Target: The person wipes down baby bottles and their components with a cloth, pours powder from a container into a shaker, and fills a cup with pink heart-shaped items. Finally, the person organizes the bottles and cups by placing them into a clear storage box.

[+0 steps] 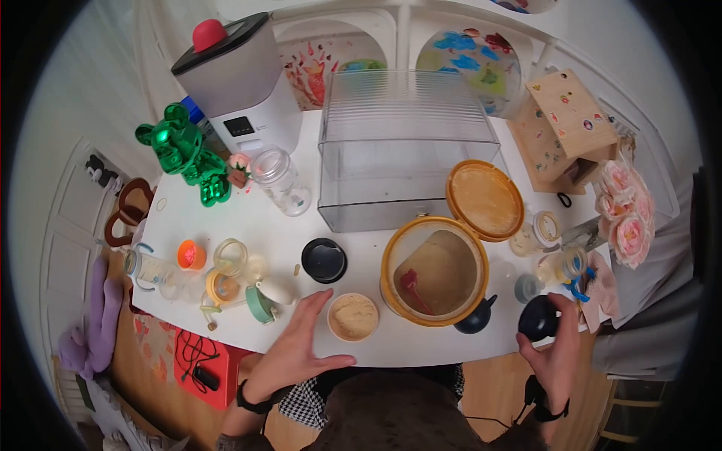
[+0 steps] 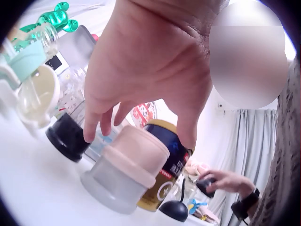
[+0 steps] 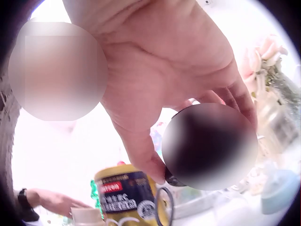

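1. Left hand (image 1: 293, 357): empty, fingers spreading open, thumb apart; it is hovering beside the powder cup (image 1: 353, 316), apparently shaped to that cup's width.
2. Right hand (image 1: 558, 362): thumb and fingers are gripping the black round piece (image 1: 538, 318) by its sides, above the bench (image 1: 353, 263), probably for a secure hold.
3. Powder cup: standing upright near the front edge, within easy reach, which is presumably keeping its powder level.
4. Black funnel-like piece (image 1: 473, 319): lying just beside the tin's right side.
5. Tin (image 1: 386, 279): standing upright and open, a red scoop (image 1: 410, 279) resting inside, seemingly handy.
6. Black lid-like piece (image 1: 324, 260): lying beyond the powder cup, left of the tin.
7. Tin lid (image 1: 485, 201): tilting back at the far rim, leaving the mouth accessible.
8. Clear box (image 1: 406, 173): standing behind, apparently out of the working area.
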`<action>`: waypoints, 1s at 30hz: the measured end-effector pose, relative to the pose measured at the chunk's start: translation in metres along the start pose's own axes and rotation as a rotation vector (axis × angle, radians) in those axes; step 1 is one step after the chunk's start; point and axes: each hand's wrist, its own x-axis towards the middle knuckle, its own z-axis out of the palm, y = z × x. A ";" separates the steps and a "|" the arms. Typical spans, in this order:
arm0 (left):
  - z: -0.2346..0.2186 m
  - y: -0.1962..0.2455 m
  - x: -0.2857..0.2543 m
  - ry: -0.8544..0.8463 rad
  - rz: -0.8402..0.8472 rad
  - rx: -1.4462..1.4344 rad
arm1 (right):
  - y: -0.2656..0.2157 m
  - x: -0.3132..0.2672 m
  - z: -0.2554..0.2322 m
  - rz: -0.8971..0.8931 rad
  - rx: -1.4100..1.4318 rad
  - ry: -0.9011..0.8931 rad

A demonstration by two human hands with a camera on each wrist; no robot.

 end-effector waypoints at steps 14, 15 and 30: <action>0.035 -0.013 0.010 0.180 0.133 -0.050 | -0.089 0.025 0.033 -0.637 0.566 -0.368; 0.036 -0.013 0.010 0.217 0.192 -0.056 | -0.097 0.026 0.040 -0.678 0.562 -0.372; 0.025 -0.010 -0.016 -0.047 0.221 -0.358 | -0.138 0.035 0.060 -0.926 0.443 -0.513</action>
